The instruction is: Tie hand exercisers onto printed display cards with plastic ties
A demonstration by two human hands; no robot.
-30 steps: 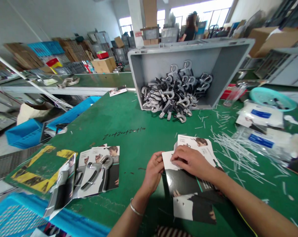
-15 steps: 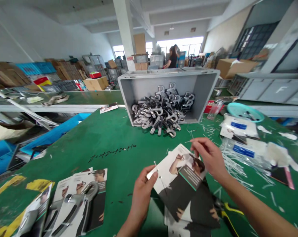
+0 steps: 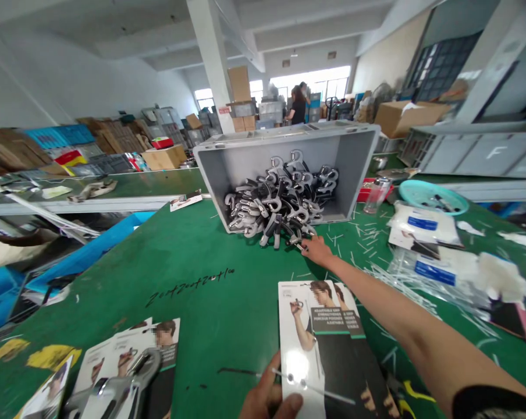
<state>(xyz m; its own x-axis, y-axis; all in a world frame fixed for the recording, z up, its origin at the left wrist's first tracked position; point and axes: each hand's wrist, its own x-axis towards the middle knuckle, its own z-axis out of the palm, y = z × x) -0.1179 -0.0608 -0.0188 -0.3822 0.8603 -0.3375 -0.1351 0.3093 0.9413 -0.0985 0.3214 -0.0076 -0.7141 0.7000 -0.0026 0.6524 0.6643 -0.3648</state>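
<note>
My left hand (image 3: 274,393) grips the lower left edge of a printed card (image 3: 306,343), with a thin white tie (image 3: 333,396) through holes near its thumb. More cards lie behind and to the right of it. My right hand (image 3: 317,251) reaches forward, its fingers closed around a grey hand grip at the front edge of the pile of hand grips (image 3: 272,201). That pile spills out of a grey crate (image 3: 354,169) tipped on its side. At the lower left, other cards (image 3: 169,343) lie with grey hand grips (image 3: 145,366) on them.
Loose white ties (image 3: 402,291) are scattered on the right of the green table (image 3: 202,244), near plastic bags (image 3: 424,224) and a turquoise tray (image 3: 413,189). Yellow-handled pliers (image 3: 415,391) lie beside the cards. People (image 3: 297,107) are in the background.
My right hand has moved from the card forward to the pile of hand grips. The card in my left hand has turned more upright and sits lower in view.
</note>
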